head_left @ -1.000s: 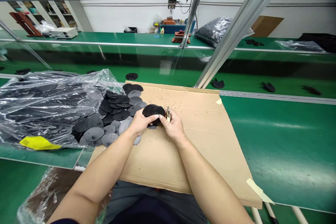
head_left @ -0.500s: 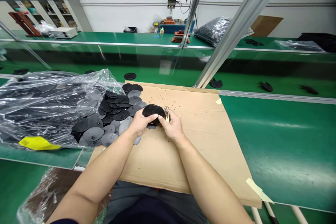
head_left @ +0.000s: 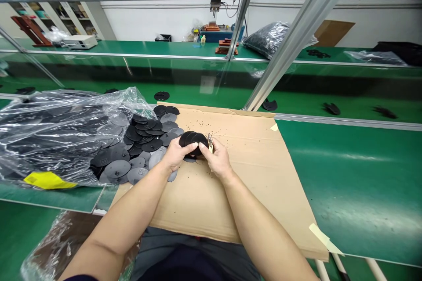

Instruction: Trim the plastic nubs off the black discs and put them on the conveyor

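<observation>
Between my hands is a fanned stack of thin black plastic discs [head_left: 195, 138], held just above the cardboard. My left hand [head_left: 176, 154] is closed on the stack's left side, its thumb lying across the near edge. My right hand [head_left: 217, 156] presses its thumb to the right side of the same discs. Its fingers also hold small nippers [head_left: 210, 143] with a metal head and pale yellow handle, pointing away from me; the grip hides most of them. Just left of my left hand lies a loose heap of black and grey-looking discs [head_left: 145, 134].
A clear plastic bag [head_left: 66, 136] of discs lies left, a yellow label on it. Tiny black bits dot the cardboard sheet [head_left: 263, 184]. Beyond, black parts [head_left: 331, 108] sit on a green conveyor belt [head_left: 198, 83]. A slanted metal post [head_left: 280, 57] rises at the cardboard's far edge.
The black parts on the green belt have shifted slightly left. My hands, the discs and the nippers stay almost in place.
</observation>
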A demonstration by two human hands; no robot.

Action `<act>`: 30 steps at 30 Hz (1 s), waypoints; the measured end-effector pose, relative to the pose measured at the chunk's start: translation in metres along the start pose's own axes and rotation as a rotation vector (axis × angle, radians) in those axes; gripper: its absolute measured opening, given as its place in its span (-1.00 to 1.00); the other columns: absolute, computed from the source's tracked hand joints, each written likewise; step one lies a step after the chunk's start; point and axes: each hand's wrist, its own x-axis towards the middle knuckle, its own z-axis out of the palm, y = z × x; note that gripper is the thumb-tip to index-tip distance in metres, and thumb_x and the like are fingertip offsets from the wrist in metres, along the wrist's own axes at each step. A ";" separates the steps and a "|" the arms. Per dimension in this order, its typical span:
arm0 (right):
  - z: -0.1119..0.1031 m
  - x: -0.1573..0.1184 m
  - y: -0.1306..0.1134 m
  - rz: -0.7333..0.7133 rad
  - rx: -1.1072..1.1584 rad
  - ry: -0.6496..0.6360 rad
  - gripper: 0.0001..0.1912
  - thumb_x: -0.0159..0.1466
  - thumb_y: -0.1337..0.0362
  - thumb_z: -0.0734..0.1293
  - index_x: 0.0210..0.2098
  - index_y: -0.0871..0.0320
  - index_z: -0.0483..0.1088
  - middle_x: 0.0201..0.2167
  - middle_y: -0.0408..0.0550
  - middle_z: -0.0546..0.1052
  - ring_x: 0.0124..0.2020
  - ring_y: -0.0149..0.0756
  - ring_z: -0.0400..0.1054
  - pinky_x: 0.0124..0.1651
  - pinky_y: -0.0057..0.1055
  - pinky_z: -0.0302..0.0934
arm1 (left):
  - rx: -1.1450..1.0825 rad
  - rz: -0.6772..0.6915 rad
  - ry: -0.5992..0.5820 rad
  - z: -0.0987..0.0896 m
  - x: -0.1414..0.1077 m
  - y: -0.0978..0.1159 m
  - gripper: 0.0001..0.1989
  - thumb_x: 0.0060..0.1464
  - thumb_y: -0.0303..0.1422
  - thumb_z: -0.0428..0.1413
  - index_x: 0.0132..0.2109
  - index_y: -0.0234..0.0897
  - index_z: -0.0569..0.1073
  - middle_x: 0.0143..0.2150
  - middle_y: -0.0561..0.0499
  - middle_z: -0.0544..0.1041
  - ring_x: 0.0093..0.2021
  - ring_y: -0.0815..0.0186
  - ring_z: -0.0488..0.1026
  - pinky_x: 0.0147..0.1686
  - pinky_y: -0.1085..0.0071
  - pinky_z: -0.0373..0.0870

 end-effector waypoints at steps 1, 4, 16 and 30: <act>0.000 0.000 0.000 0.010 0.002 -0.002 -0.66 0.17 -0.01 0.34 -0.31 0.16 0.41 -0.48 -0.15 0.43 -0.45 -0.36 0.27 -0.35 -0.44 0.20 | -0.002 -0.017 -0.007 0.000 -0.001 0.001 -0.55 -0.24 -0.31 0.36 -0.14 -0.38 0.53 -0.24 -0.10 0.56 -0.30 0.26 0.48 -0.39 0.40 0.40; 0.000 0.000 0.001 0.041 0.036 -0.011 -0.63 0.15 -0.05 0.35 -0.35 0.16 0.41 -0.52 -0.17 0.40 -0.48 -0.38 0.23 -0.38 -0.45 0.17 | -0.008 -0.033 -0.031 0.000 -0.002 0.002 -0.56 -0.24 -0.31 0.37 -0.15 -0.39 0.53 -0.24 -0.10 0.57 -0.30 0.26 0.48 -0.41 0.41 0.39; 0.000 -0.001 -0.011 0.097 0.300 -0.006 -0.63 -0.03 0.03 0.49 -0.46 0.16 0.34 -0.59 -0.25 0.29 -0.55 -0.46 0.13 -0.45 -0.47 0.09 | -0.004 0.059 -0.140 0.000 -0.003 -0.001 -0.64 -0.19 -0.36 0.35 -0.17 -0.38 0.57 -0.13 -0.15 0.59 -0.11 0.15 0.51 0.03 0.17 0.36; 0.006 -0.002 -0.005 0.131 0.277 0.007 -0.63 0.06 -0.02 0.43 -0.38 0.16 0.40 -0.53 -0.19 0.38 -0.50 -0.41 0.23 -0.37 -0.42 0.21 | -0.029 0.095 -0.082 -0.001 0.002 -0.005 -0.63 -0.18 -0.38 0.34 -0.16 -0.36 0.53 -0.16 -0.12 0.59 -0.14 0.19 0.51 0.04 0.16 0.35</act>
